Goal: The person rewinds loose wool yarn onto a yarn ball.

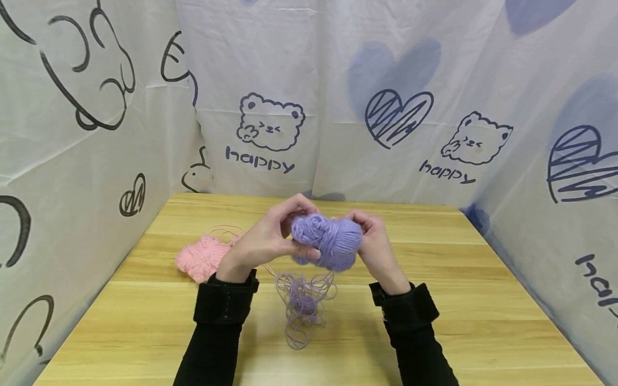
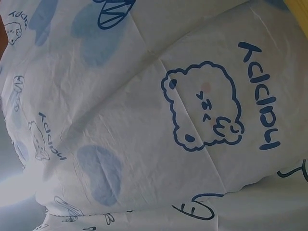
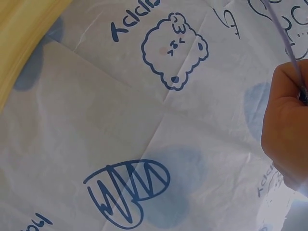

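The fingers (image 1: 303,252) of both hands are curled around the purple yarn ball (image 1: 328,241), held above the counter (image 1: 434,300); I think it is best to grip it softly and guide the loose strand (image 1: 304,305) without tangles.

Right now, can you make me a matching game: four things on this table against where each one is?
Things:
1. purple yarn ball
2. pink yarn
3. loose purple strands
4. wooden table

Places:
A. lying on the table beside the left wrist
B. underneath everything
C. held up between both hands
D. tangled on the table below the hands

Pairs: 1-C, 2-A, 3-D, 4-B
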Tool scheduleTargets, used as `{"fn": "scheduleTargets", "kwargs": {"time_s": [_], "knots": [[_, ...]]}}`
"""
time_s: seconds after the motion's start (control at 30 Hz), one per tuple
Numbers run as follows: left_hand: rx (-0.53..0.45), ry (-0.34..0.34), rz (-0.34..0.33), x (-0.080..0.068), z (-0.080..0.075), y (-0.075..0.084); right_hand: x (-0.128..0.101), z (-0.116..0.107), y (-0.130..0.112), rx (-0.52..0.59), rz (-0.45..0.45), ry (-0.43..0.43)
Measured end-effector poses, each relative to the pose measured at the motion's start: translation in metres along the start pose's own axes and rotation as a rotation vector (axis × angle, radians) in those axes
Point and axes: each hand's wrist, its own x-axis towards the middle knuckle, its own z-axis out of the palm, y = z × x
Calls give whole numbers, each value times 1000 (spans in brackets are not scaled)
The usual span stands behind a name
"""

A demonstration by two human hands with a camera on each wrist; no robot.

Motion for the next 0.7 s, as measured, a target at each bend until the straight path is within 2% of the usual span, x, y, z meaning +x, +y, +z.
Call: {"fn": "scheduleTargets", "kwargs": {"time_s": [0.4, 0.57, 0.7], "knots": [[-44, 49, -31, -3, -1, 5, 2, 2, 6, -45, 1, -2], [-85, 103, -27, -3, -1, 6, 2, 3, 8, -84, 7, -9], [-128, 151, -52, -3, -1, 7, 1, 3, 10, -99, 38, -23]]}}
